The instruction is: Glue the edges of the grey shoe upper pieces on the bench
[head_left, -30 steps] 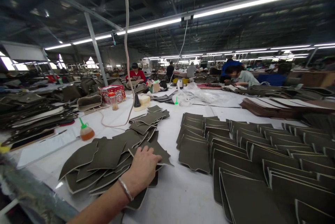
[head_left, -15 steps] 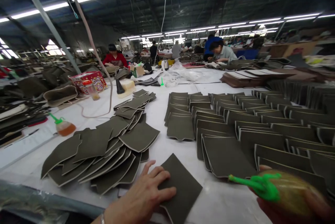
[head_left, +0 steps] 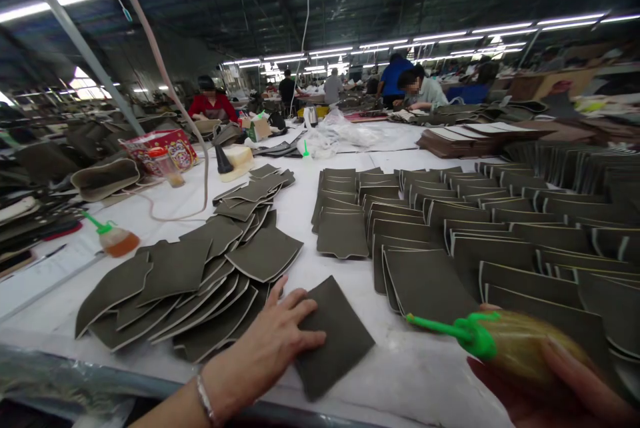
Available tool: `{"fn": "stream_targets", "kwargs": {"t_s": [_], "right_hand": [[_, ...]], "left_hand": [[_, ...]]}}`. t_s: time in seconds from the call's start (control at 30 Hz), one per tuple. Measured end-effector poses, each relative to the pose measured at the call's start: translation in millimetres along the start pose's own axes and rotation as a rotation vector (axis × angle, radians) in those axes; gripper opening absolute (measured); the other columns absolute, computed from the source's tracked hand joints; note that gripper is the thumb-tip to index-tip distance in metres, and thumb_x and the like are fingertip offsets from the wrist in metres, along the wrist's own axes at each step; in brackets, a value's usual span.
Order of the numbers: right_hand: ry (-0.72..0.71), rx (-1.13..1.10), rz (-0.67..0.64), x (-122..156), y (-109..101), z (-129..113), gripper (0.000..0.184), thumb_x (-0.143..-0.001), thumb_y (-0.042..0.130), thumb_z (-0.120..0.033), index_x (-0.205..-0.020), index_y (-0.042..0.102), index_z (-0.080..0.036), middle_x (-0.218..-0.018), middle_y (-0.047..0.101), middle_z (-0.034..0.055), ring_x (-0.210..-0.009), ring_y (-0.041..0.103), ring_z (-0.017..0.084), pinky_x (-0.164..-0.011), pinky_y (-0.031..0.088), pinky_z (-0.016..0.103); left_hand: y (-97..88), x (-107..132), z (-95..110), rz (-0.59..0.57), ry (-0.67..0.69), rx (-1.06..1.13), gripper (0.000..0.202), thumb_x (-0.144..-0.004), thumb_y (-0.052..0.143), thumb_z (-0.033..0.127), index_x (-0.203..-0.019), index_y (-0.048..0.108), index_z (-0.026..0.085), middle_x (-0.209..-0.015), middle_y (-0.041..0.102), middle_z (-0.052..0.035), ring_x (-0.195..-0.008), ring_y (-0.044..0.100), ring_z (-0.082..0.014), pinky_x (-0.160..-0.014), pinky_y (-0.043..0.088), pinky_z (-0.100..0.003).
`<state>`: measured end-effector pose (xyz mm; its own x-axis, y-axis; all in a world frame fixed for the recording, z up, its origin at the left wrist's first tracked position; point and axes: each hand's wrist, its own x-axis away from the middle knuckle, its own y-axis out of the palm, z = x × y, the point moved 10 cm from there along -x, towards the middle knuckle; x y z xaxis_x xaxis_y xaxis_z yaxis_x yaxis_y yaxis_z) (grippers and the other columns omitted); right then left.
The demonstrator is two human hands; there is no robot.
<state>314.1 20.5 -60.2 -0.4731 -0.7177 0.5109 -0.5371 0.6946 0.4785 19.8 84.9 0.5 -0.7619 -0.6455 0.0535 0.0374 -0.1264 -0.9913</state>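
My left hand (head_left: 273, 348) lies flat, fingers spread, on a single dark olive cut piece (head_left: 335, 335) near the front edge of the white table (head_left: 410, 381). To its left spreads a fanned heap of like pieces (head_left: 200, 281). My right hand (head_left: 555, 388), low at the right, grips a yellowish squeeze bottle (head_left: 525, 345) with a green nozzle (head_left: 450, 329) that points left toward the single piece. Overlapping rows of olive pieces (head_left: 475, 235) lie just behind the bottle.
A second green-capped bottle (head_left: 113, 238) stands at the left. A hanging hose (head_left: 165, 81) loops onto the table. Further back are a red box (head_left: 160, 148), plastic bags (head_left: 340, 135) and brown stacks (head_left: 475, 138). Other people work at the far end.
My left hand has drawn one olive piece out of the heap to the table's front. My right hand came into view holding the squeeze bottle and has shifted slightly left.
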Motion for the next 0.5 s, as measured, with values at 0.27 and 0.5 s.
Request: {"fn": "stream_targets", "kwargs": {"t_s": [0.27, 0.5], "right_hand": [[0.002, -0.028, 0.035, 8.4, 17.3, 1.6, 0.061, -0.029, 0.096, -0.03, -0.086, 0.074, -0.027, -0.102, 0.073, 0.0035, -0.095, 0.066, 0.038, -0.061, 0.063, 0.04], [-0.065, 0.077, -0.084, -2.4, 14.3, 4.0, 0.063, -0.046, 0.093, -0.034, -0.105, 0.072, -0.024, -0.114, 0.069, 0.0112, -0.099, 0.065, 0.041, -0.073, 0.062, 0.039]], "left_hand": [[35.0, -16.5, -2.3, -0.002, -0.52, 0.199, 0.069, -0.084, 0.06, 0.036, -0.147, 0.037, 0.027, -0.15, 0.038, -0.0174, -0.132, 0.038, -0.0399, -0.104, 0.037, -0.057], [31.1, -9.5, 0.9, 0.034, -0.329, 0.387, 0.044, -0.071, 0.047, 0.005, -0.103, 0.067, 0.027, -0.129, 0.058, -0.0034, -0.114, 0.052, -0.0234, -0.101, 0.043, -0.041]]}}
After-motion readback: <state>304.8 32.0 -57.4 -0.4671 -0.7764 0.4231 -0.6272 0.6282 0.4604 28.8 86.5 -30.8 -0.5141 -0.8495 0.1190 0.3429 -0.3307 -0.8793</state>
